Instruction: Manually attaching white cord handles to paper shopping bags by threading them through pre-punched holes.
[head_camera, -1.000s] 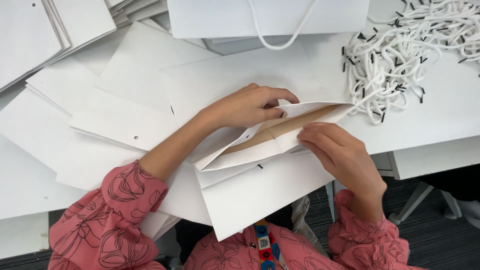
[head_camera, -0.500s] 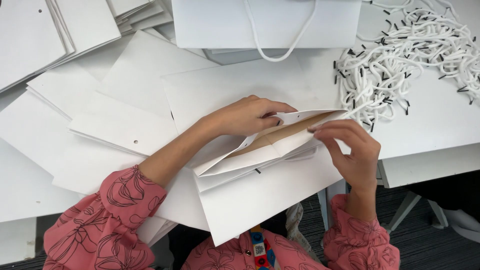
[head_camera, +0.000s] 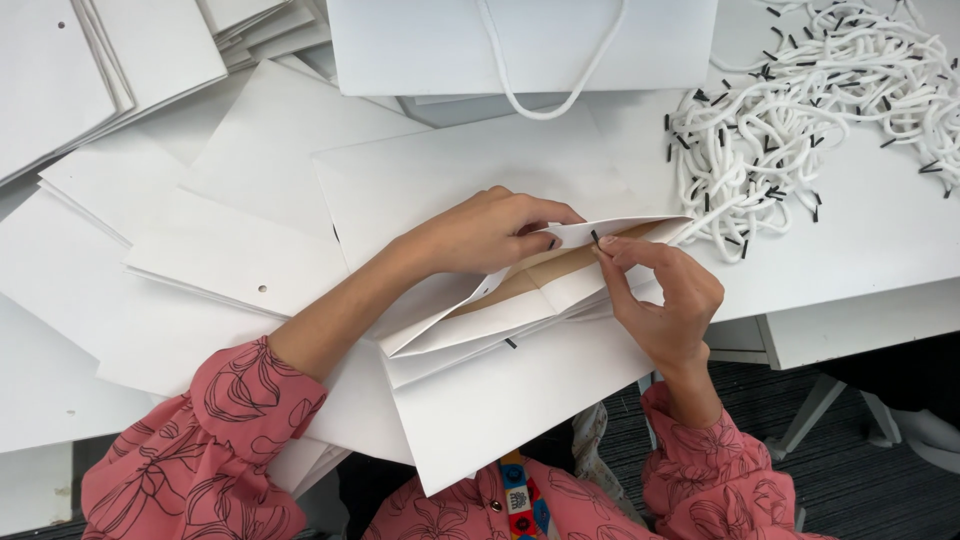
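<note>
A white paper bag (head_camera: 500, 390) lies flat in front of me, its mouth held open and showing a brown inside. My left hand (head_camera: 480, 232) grips the bag's far rim near the middle. My right hand (head_camera: 665, 295) pinches the black tip of a white cord (head_camera: 594, 238) at the same rim, just beside the left fingers. Another black tip (head_camera: 510, 343) sticks out of the bag's near wall. Both sleeves are pink with a flower pattern.
A heap of white cords with black tips (head_camera: 810, 120) lies at the back right. A finished white bag with a cord handle (head_camera: 520, 45) stands at the back. Flat white bags (head_camera: 240, 250) are stacked and spread on the left. The table edge (head_camera: 850, 300) runs on the right.
My right hand has risen from the bag's near wall to the far rim and now pinches a black cord tip there. My left hand has kept its hold on the rim.
</note>
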